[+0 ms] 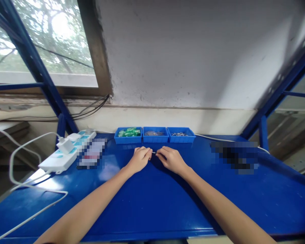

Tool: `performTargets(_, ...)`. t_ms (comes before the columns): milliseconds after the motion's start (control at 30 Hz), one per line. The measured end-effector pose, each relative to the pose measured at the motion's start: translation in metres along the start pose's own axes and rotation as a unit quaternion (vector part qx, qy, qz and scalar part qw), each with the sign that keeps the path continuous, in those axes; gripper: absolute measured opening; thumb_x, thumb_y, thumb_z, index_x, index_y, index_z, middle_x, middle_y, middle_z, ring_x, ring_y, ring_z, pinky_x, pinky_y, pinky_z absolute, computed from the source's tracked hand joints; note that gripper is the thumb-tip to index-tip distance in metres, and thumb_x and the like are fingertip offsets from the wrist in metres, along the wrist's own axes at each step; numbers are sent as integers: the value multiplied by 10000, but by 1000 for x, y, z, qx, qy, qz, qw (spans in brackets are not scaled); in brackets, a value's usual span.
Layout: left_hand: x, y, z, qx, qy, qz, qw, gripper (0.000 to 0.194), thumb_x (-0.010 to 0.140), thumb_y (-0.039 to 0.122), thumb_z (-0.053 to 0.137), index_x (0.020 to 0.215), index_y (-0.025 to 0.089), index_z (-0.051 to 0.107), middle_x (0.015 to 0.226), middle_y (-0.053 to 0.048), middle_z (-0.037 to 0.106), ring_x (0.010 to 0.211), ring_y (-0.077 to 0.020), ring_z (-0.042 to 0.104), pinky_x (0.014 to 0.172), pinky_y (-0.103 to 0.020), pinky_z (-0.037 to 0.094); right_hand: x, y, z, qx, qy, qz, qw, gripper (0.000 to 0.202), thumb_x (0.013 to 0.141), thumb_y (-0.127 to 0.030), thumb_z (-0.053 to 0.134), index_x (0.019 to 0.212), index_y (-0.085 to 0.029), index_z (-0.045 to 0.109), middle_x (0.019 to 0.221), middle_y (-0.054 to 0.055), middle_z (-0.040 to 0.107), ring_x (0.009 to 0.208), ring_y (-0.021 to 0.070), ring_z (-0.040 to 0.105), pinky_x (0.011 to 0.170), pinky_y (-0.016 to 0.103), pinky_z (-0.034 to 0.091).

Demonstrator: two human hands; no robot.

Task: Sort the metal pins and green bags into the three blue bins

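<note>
Just in front of the blue bins, both my hands meet over the middle of the table. A short, thin, silvery piece spans the small gap between my fingertips. My right hand pinches its right end. My left hand is closed at the left end, and its fingers hide whatever else may be in them. The piece is too small to name exactly. Behind my hands stand a blue bin with green packets, a blue bin with greyish pieces, and a blue bin with slim metal pieces.
At left on the blue table lies a white power strip with a plugged-in charger and a looping white cable. Beside it is a blurred flat object. A blurred dark object lies at right. Blue frame posts flank the table.
</note>
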State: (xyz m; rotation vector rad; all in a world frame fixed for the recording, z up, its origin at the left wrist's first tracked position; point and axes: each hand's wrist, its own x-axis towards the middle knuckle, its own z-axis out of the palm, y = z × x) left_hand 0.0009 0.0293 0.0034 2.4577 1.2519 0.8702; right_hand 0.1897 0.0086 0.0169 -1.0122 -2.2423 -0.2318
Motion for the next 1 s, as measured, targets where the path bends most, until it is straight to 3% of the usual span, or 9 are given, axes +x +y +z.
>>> performTargets(133, -1, 3, 1, 12, -16, 4, 1000, 438, 973, 319, 230, 743, 191, 580, 680, 10, 613, 765, -164, 562, 816, -357, 356, 7, 5, -32, 4, 130, 33, 991, 255, 929, -238, 361, 819, -190, 586, 689, 24, 616, 636, 139, 590, 615, 251, 445)
performTargets(233, -3, 6, 3, 28, -21, 8, 999, 320, 945, 330, 339, 813, 193, 596, 763, -11, 631, 814, -188, 560, 823, -383, 357, 15, 16, -61, -19, 340, 108, 934, 268, 926, -263, 352, 822, -186, 587, 690, 27, 619, 629, 135, 583, 637, 258, 438)
performTargets(300, -4, 7, 4, 34, -21, 11, 999, 252, 925, 320, 391, 844, 195, 595, 829, -23, 633, 858, -197, 556, 832, -380, 371, 20, 29, -70, -57, 384, 186, 902, 271, 913, -323, 382, 836, -184, 602, 689, 31, 624, 633, 145, 585, 646, 268, 433)
performTargets(467, 0, 3, 5, 17, -10, 11, 1000, 224, 921, 303, 381, 961, 200, 575, 1028, -54, 567, 879, -178, 578, 788, -323, 462, 16, 65, -37, -112, 20, 424, 899, 456, 870, -433, 432, 1233, -165, 498, 827, 109, 670, 786, 264, 636, 706, 361, 442)
performTargets(567, 14, -1, 6, 23, 2, -3, 1000, 304, 905, 332, 413, 1169, 212, 507, 1273, -90, 455, 931, -198, 597, 808, -348, 490, 8, 73, -8, -100, -75, 429, 894, 560, 877, -455, 412, 1375, -211, 336, 948, 126, 667, 861, 290, 637, 733, 387, 443)
performTargets(700, 41, -8, 16, 18, 27, -42, 999, 486, 884, 351, 462, 1342, 221, 361, 1431, -113, 307, 1149, -267, 511, 924, -395, 452, 2, 73, 7, -60, -69, 364, 927, 481, 880, -500, 397, 1275, -233, 454, 988, 100, 654, 885, 268, 626, 704, 346, 436)
performTargets(867, 51, -10, 27, -1, 68, -67, 995, 390, 914, 337, 399, 1275, 189, 416, 1306, -112, 434, 1062, -231, 557, 901, -381, 459, -11, 79, -13, -51, -39, 345, 936, 437, 925, -502, 268, 1073, -234, 579, 934, 63, 658, 861, 210, 609, 707, 304, 421)
performTargets(933, 42, -6, 24, -3, 70, -70, 995, 348, 920, 351, 388, 1223, 194, 455, 1228, -94, 490, 935, -205, 596, 845, -367, 480, -22, 86, -25, -109, 10, 376, 920, 445, 920, -488, 286, 1133, -202, 553, 999, 111, 642, 947, 250, 580, 769, 359, 413)
performTargets(1000, 28, 0, 18, -3, 67, -66, 996, 309, 920, 357, 391, 1175, 210, 486, 1160, -69, 529, 836, -181, 604, 799, -347, 490, -37, 96, -33, -225, 95, 438, 865, 508, 897, -496, 329, 1209, -135, 502, 1097, 200, 591, 1096, 335, 489, 838, 472, 367)
